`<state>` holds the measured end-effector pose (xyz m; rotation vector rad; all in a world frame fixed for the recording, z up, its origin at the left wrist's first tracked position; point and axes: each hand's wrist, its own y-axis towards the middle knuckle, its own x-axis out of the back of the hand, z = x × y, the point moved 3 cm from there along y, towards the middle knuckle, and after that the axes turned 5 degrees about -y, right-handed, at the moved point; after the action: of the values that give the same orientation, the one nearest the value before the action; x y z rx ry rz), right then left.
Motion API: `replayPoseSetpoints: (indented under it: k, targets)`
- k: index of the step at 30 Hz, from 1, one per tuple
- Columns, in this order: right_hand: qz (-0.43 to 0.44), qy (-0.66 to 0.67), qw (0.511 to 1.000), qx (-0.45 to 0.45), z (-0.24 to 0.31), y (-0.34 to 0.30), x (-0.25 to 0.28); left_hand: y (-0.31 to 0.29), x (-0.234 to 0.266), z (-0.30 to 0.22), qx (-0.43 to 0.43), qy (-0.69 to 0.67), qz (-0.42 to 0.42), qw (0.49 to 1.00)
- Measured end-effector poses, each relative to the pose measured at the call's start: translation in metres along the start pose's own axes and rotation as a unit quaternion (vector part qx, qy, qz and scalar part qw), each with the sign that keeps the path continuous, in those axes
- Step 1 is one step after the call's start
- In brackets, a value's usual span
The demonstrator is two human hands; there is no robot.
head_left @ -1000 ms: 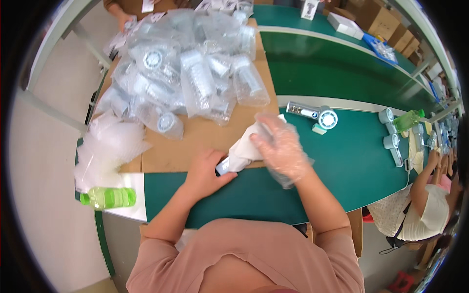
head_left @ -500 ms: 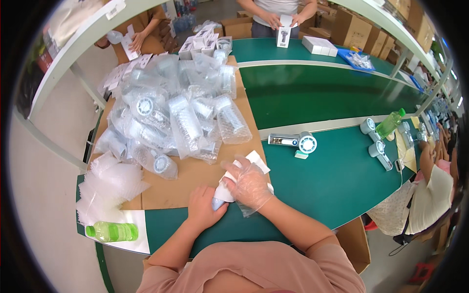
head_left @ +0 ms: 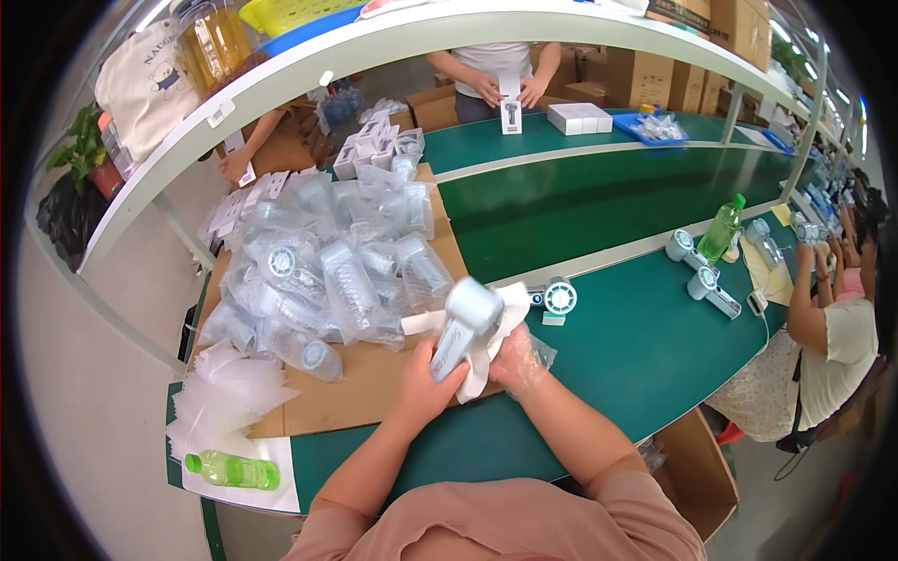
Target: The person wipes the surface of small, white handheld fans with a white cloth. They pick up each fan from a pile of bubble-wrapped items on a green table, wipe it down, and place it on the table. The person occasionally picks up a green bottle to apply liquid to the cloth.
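Note:
My left hand point(head_left: 426, 383) grips the handle of a small silver-grey handheld fan point(head_left: 464, 327), raised above the table edge. My right hand point(head_left: 516, 360), covered by a thin clear plastic glove, holds a white cloth point(head_left: 494, 329) against the fan's side. Just behind them a big heap of bagged fans point(head_left: 327, 266) lies on a brown cardboard sheet point(head_left: 374, 379). Another unbagged fan point(head_left: 555, 297) lies on the green table point(head_left: 645, 346) to the right of my hands.
A stack of empty clear bags point(head_left: 224, 393) and a green bottle point(head_left: 232, 470) lie at the left. A green belt point(head_left: 608, 201) runs behind. More fans point(head_left: 711, 280) and a green bottle point(head_left: 722, 229) stand at the right beside a seated person point(head_left: 837, 346). Another person point(head_left: 505, 79) works across the belt.
My view has tilted up toward the belt and shelf. The fan has come up off the table, and both hands have lifted with it and the cloth.

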<state>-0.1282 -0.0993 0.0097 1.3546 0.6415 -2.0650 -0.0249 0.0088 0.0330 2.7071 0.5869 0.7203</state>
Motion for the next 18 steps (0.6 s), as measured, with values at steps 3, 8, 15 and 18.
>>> replayPoseSetpoints:
  k: [3, 8, 15, 18]
  targets:
    - [0.017, -0.019, 0.995, 0.098, 0.017, -0.005, -0.019, 0.013, -0.010, 0.003, -0.003, -0.036, -0.067, 0.997]
    - [-0.035, -0.155, 0.987, 0.027, -0.002, 0.001, 0.011, 0.012, -0.031, -0.003, -0.006, 0.098, 0.026, 0.995]
    - [-0.014, -0.223, 0.967, 0.120, 0.008, -0.012, -0.008, -0.019, -0.016, 0.041, 0.242, -0.172, 0.200, 0.934]
    - [-0.007, -0.355, 0.933, 0.063, -0.023, -0.026, -0.011, -0.024, -0.026, 0.025, 0.235, -0.383, 0.152, 0.880]
